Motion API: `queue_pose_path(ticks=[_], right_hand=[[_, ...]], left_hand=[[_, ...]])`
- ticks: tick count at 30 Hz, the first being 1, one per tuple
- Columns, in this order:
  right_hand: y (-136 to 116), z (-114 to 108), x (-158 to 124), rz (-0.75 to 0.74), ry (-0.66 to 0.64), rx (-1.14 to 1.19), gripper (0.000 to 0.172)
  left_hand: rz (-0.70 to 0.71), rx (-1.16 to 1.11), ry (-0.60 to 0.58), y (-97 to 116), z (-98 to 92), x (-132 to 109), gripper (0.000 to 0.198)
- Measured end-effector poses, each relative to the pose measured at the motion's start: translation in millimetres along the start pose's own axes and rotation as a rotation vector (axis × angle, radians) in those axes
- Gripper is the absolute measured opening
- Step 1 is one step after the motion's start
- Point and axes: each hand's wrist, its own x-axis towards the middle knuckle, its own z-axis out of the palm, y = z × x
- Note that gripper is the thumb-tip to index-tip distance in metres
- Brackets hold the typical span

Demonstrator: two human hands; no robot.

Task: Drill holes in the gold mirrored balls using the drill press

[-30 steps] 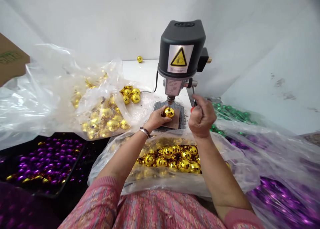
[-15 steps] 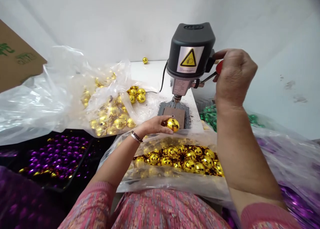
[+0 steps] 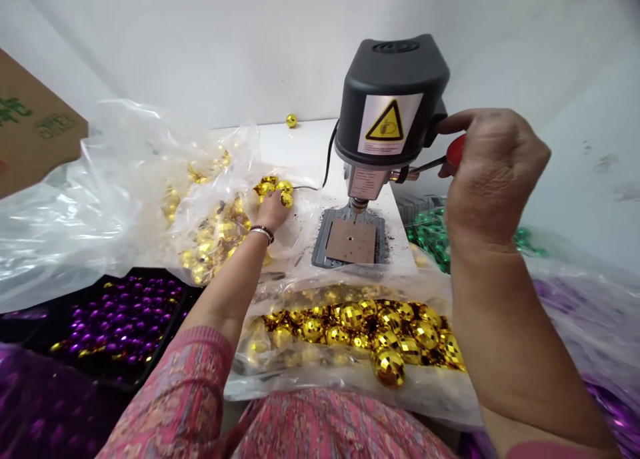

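Observation:
My right hand [image 3: 495,179] rises beside a black bench drill [image 3: 390,99] and is closed around a red-handled screwdriver [image 3: 453,153], whose thin metal shaft points toward the drill head. My left hand [image 3: 273,211] reaches into a small heap of mirrored gold balls [image 3: 273,189] lying on clear plastic. Its fingertips touch a ball there, and I cannot tell if they grip it. The drill's grey base [image 3: 323,245] carries a brown pad [image 3: 350,241] with a central hole, and no ball sits on it.
A plastic bag of gold balls [image 3: 350,332] lies before me, and another [image 3: 210,232] lies left. A black tray of purple balls [image 3: 120,319] sits lower left, green balls [image 3: 430,235] lie right, and a cardboard box [image 3: 35,119] juts in upper left.
My left hand has moved from the drill base to the gold heap, and the ball it held no longer shows in it. My right hand has risen from the drill's front to beside the head.

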Motion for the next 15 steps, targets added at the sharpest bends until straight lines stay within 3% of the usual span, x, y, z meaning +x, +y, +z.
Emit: queue_pose_path(ticks=[4,9,12,15], right_hand=[[0,-2,-4,-0.022,-0.016,-0.014,0.038],[-1,-3,-6,-0.023,-0.010,-0.022,0.037],[-2,-3,-7,-0.005,-0.014,-0.022,0.036],[-1,-2,-7,-0.008,-0.005,-0.020,0.038]], left_hand=[[0.025,0.159,-0.065,-7,11.4,7,0.063],[0.011,0.141,-0.057,2,13.8,7,0.055],[-0.024,-0.188,-0.129,10,2.5,-1,0.039],[-0.107,-0.683,-0.356,17,-13.2,-20,0.028]])
